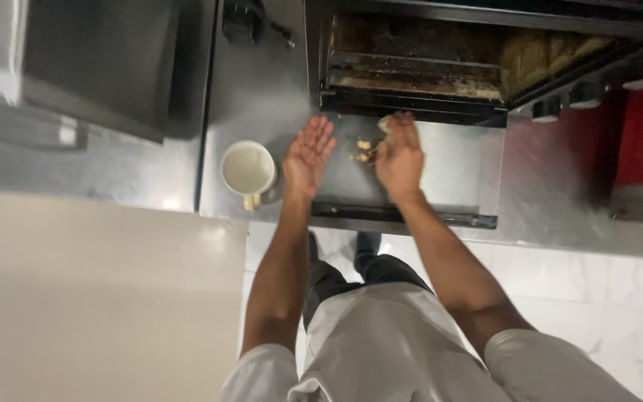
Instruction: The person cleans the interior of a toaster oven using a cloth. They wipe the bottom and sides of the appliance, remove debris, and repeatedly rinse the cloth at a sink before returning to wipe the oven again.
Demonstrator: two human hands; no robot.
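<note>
A small countertop oven (478,59) stands with its glass door (448,167) folded down flat toward me. Several yellowish crumbs (364,151) lie on the door between my hands. My left hand (308,156) is cupped palm up at the door's left edge, fingers apart and holding nothing that I can see. My right hand (398,156) rests palm down on the door just right of the crumbs, with its fingers curled over a small pale lump (384,123) near the oven's mouth.
A cream mug (248,170) stands on the steel counter (560,193) just left of my left hand. A dark appliance (98,67) fills the left. The oven's inside is crusted with residue. Pale floor tiles lie below the counter edge.
</note>
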